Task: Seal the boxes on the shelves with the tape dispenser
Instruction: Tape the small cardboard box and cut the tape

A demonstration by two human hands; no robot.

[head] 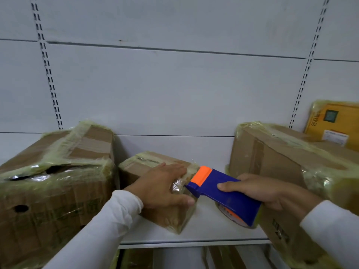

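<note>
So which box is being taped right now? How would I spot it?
Look at the white shelf with three brown boxes in a row. It is the small box in the middle, much lower than the big boxes either side. The left hand rests on top, and the blue and orange tape dispenser meets its right edge.

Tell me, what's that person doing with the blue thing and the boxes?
A person is taping a small cardboard box shut on a white shelf. The left hand lies flat on top of the box to hold it steady. The right hand grips a blue and orange tape dispenser, its orange end at the box's right edge. Bigger taped boxes stand on both sides.
</note>
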